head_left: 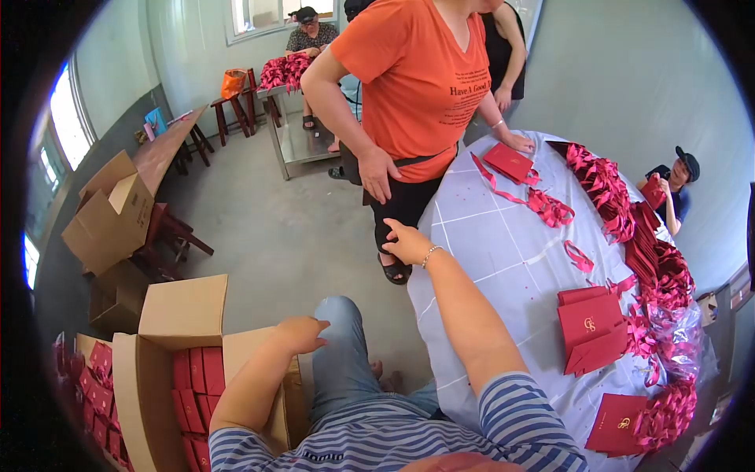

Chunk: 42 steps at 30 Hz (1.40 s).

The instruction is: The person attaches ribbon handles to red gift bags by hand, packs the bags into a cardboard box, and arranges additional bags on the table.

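Observation:
My right hand (407, 242) reaches forward beside the table's edge, a bracelet on its wrist, fingers partly stretched out and nothing in them. Above my knee, near the open cardboard box (157, 346), is my left hand (301, 335); its fingers are apart and it holds nothing. Rows of red packets (197, 370) fill that box. On the white-covered table (480, 283) lie red gift bags (591, 326) with gold lettering. Loose red ribbon (548, 208) and a ribbon loop (578, 256) lie farther back, near a flat red bag (510, 163).
A person in an orange shirt (417, 79) stands at the table, one hand on it. Another person (668, 189) sits at its far right. Bags with ribbons (605, 189) line that edge. An open carton (110, 212) stands left; a metal table (295, 149) stands behind.

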Available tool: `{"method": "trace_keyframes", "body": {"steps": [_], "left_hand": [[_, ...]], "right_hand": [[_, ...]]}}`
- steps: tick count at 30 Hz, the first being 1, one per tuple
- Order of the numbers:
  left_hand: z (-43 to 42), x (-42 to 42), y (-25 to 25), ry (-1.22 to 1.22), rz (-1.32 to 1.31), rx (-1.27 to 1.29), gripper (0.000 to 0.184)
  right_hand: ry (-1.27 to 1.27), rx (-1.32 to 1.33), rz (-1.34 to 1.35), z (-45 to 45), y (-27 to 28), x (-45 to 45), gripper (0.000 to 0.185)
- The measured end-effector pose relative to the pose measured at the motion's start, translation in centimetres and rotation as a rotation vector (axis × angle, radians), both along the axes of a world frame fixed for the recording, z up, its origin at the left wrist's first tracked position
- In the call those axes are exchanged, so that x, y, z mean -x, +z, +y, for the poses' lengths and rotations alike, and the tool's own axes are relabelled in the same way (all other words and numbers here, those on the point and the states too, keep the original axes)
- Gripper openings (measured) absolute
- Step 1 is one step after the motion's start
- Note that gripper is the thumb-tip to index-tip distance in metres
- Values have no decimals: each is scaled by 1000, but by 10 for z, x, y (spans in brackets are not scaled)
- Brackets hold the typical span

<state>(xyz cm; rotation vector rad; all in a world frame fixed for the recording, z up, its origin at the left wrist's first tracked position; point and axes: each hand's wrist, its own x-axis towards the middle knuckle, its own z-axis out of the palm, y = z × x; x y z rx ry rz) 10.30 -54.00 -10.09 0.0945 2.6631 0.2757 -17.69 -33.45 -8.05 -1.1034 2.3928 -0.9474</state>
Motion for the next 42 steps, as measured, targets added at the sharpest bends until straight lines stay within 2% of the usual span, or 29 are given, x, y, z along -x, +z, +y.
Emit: {"method": "trace_keyframes", "body": {"steps": [10,17,29,31,34,37,39,42], "left_hand": [[3,4,-15,17,-68,23,48],[2,3,-14,53,-37,-62,44],[4,3,-6,38,-45,-140,46],[3,3,-7,20,107,-240,45],[-6,1,-8,25,571,-535,38],[-18,-5,30,138,891,-683,32],[-33,-22,54,378,931,-785,28],[-61,-55,68,563,1066,-682,23]], "right_hand": [[-31,-3,-5,1,-1,1,85],[-81,16,-9,0,-1,2,90],[-36,-66,81,4,-10,6,87],[-11,-70,84,5,-13,6,86],[5,-14,102,5,-15,8,86],[13,2,61,7,-16,6,91],[14,27,2,3,-11,2,93],[3,69,-31,6,-13,5,93]]}}
